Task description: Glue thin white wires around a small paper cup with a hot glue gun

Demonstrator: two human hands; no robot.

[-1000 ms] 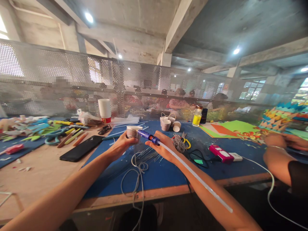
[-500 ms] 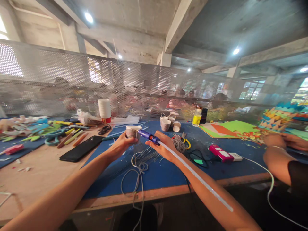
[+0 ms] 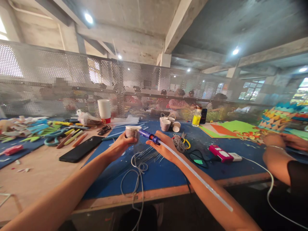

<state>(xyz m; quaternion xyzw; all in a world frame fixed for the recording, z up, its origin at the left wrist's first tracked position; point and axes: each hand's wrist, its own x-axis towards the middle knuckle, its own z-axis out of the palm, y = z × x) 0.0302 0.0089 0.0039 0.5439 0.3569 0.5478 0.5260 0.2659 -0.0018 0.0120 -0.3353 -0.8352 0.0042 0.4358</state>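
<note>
My left hand (image 3: 122, 144) is wrapped round a small paper cup (image 3: 132, 133) with grey cord about its side. In my right hand (image 3: 164, 146) is a blue glue gun (image 3: 147, 134), its tip at the cup's rim. A long clear glue stick (image 3: 197, 175) sticks out of the gun's back and runs over my right forearm. Loose grey cord (image 3: 138, 173) hangs below the cup, across the blue mat (image 3: 110, 183) and over the table edge. Thin clear strips (image 3: 149, 154) lie beneath my hands.
Small cups (image 3: 166, 124), yellow scissors (image 3: 186, 143), a bottle (image 3: 196, 118) and a pink box (image 3: 220, 153) stand or lie ahead and right. A black phone (image 3: 81, 149) and a cup stack (image 3: 104, 110) are left. Another person's hands (image 3: 274, 141) are at far right.
The cup and my left hand have shifted very slightly left. My right hand keeps the glue gun in nearly the same place.
</note>
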